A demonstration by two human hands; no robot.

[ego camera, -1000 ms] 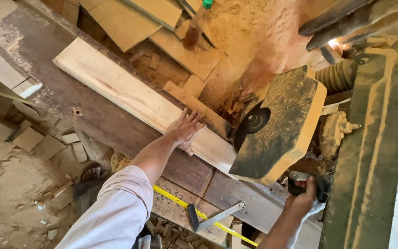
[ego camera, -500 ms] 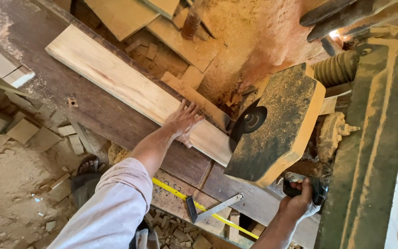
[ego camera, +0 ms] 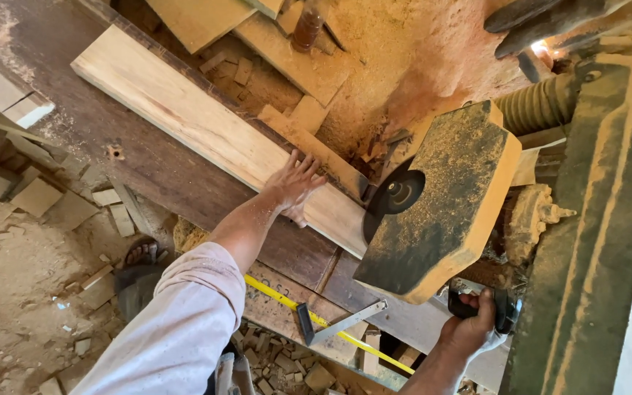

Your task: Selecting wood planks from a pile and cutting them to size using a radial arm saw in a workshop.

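- My right hand [ego camera: 469,329] stays clamped on the saw's black handle [ego camera: 502,311], low at the near edge.
- A yellow tape [ego camera: 287,301] and a square [ego camera: 341,322] lie on the bench [ego camera: 155,168] as before.
- My left hand [ego camera: 294,186] stays spread flat on the plank [ego camera: 184,117], now a little closer to the blade [ego camera: 393,201].
- The plank's end sits right at the blade, under the dusty guard [ego camera: 440,197].

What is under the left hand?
The left hand lies flat on a pale wooden plank, which rests on a dark saw table. The table beneath the plank is covered.
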